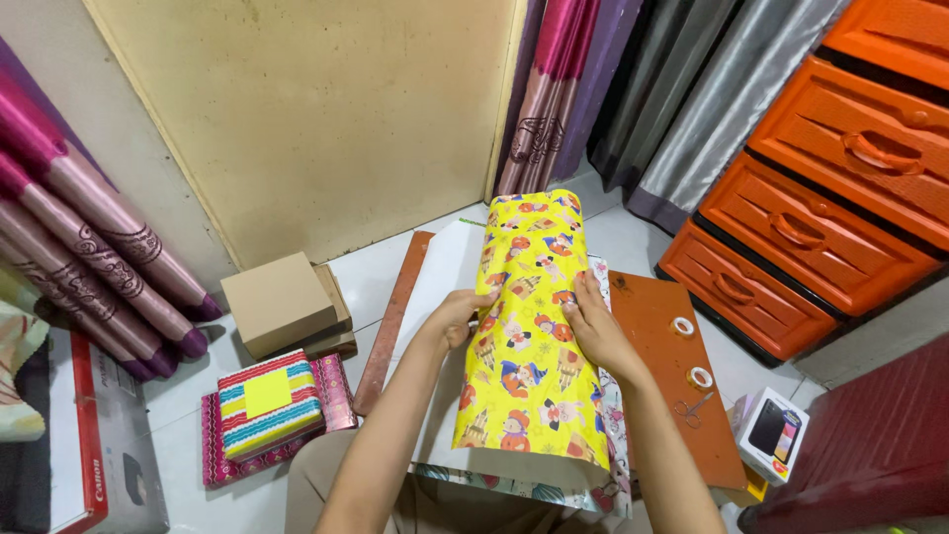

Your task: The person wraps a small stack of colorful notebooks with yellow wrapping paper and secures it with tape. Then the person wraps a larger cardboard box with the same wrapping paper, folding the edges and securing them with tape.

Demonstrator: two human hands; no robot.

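Note:
A yellow sheet of wrapping paper (529, 346) with cartoon figures lies folded over on the floor in front of me, its white underside (445, 277) showing on the left. My left hand (457, 316) grips the sheet's left edge. My right hand (593, 331) presses on its right side. Both arms reach in from the bottom of the view.
An orange board (657, 396) at right carries two tape rolls (682, 326) (700, 378) and small scissors (694, 407). A phone box (771, 430) lies at right. Brown boxes (282, 302) and wrapped striped parcels (269, 403) sit at left. Orange drawers (820, 218) and curtains (99, 247) surround.

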